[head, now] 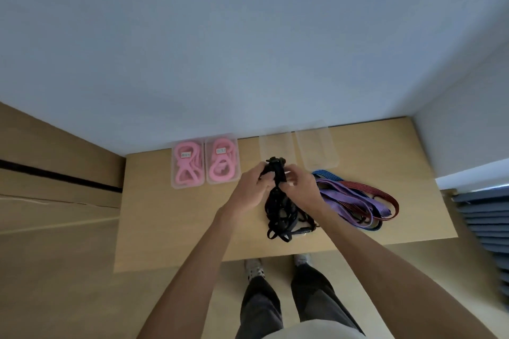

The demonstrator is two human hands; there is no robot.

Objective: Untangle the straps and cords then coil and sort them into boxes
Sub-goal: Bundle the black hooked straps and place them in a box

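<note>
Over wooden table (176, 228), both hands (275, 187) grip black strap tangle (283, 209), hanging lengthwise toward person.

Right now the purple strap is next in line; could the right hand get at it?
Probably not yet: the right hand grips the black cords, though the purple strap lies uncovered beside it.

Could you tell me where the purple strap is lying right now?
In the head view, the purple strap lies on the table's right part, just right of the right hand.
</note>
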